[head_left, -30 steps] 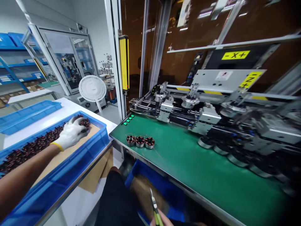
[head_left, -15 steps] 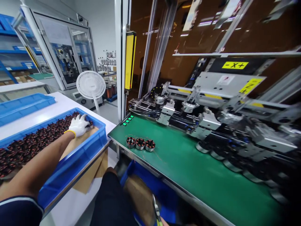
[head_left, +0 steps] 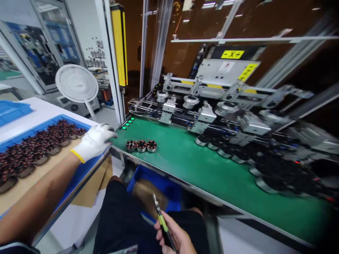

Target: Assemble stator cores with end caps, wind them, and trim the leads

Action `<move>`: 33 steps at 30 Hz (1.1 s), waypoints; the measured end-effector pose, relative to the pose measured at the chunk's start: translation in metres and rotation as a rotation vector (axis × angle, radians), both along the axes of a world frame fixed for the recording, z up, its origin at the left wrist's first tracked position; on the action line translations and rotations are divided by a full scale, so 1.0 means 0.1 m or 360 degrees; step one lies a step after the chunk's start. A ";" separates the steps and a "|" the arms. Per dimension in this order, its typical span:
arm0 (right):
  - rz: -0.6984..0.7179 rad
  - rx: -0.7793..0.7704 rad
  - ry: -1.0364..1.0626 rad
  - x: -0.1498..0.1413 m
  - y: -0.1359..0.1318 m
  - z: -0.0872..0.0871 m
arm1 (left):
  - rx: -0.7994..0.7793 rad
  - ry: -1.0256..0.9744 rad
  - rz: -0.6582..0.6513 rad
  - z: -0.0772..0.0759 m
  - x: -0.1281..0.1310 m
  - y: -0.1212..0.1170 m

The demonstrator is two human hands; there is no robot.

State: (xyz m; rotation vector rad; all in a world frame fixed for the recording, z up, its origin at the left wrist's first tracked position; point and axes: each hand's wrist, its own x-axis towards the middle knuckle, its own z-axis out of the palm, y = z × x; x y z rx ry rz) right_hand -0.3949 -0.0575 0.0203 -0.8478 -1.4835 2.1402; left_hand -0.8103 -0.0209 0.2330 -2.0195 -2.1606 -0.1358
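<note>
My left hand (head_left: 93, 140), in a white glove with a yellow cuff, hovers over the near right end of the blue tray (head_left: 63, 195). Its fingers are apart and I see nothing in them. Rows of copper-wound motor stators (head_left: 39, 143) sit on cardboard in that tray. Just right of the hand, three stators (head_left: 141, 146) stand side by side on the green work surface (head_left: 169, 165), with loose wire ends around them. Low in front of my lap, my bare right hand (head_left: 177, 235) is closed around pliers (head_left: 162, 219) with green and black handles, their metal tip pointing up.
A winding machine (head_left: 209, 116) with metal clamps lines the back of the green surface, with more dark stators (head_left: 227, 150) before it. A white fan (head_left: 76, 84) stands behind the tray. Below the edge is a blue bin (head_left: 173, 195) with cardboard in it.
My left hand has left the stators in the tray and moved right, towards the green surface, with its fingers apart. My right hand has come up with the pliers. The view has turned right.
</note>
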 end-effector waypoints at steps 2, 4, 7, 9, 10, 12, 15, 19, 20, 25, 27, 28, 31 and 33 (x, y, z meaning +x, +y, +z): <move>0.0000 0.0047 -0.0010 0.03 -0.02 0.00 | -0.0085 -0.0041 -0.0186 -0.27 0.14 0.19; -0.0043 0.0055 -0.0004 0.07 -0.04 0.00 | -0.0105 -0.0089 -0.0263 -0.46 0.21 0.34; -0.0158 0.0049 0.0043 0.12 -0.07 -0.02 | -0.0121 -0.0130 -0.0307 -0.60 0.22 0.49; -0.0253 0.0043 0.0069 0.14 -0.10 -0.02 | -0.0146 -0.0155 -0.0331 -0.65 0.20 0.55; -0.0285 0.0038 0.0080 0.14 -0.12 -0.03 | -0.0160 -0.0170 -0.0338 -0.68 0.19 0.58; -0.0276 0.0021 0.0093 0.12 -0.14 -0.04 | -0.0180 -0.0196 -0.0337 -0.71 0.19 0.60; -0.0245 0.0035 0.0175 0.09 -0.15 -0.07 | -0.0155 -0.0210 -0.0245 -0.72 0.25 0.50; -0.0223 0.0142 0.0319 0.06 -0.15 0.06 | 0.0077 -0.0382 -0.0038 -0.62 0.50 0.08; -0.0179 0.0152 0.0339 0.06 -0.14 0.14 | 0.0168 -0.0407 -0.0066 -0.58 0.58 -0.04; 0.0059 0.0172 0.0605 -0.04 -0.12 0.57 | 0.0511 -0.0282 -0.0437 -0.44 0.97 -0.46; 0.0105 0.0186 0.0691 -0.10 -0.11 0.66 | 0.0511 -0.0298 -0.0536 -0.42 1.07 -0.52; 0.0110 0.0196 0.0716 -0.12 -0.11 0.68 | 0.0484 -0.0313 -0.0574 -0.42 1.11 -0.54; 0.0091 0.0209 0.0709 -0.15 -0.12 0.69 | 0.0391 -0.0323 -0.0647 -0.42 1.19 -0.57; 0.0073 0.0204 0.0683 -0.14 -0.12 0.67 | 0.0381 -0.0309 -0.0689 -0.43 1.23 -0.58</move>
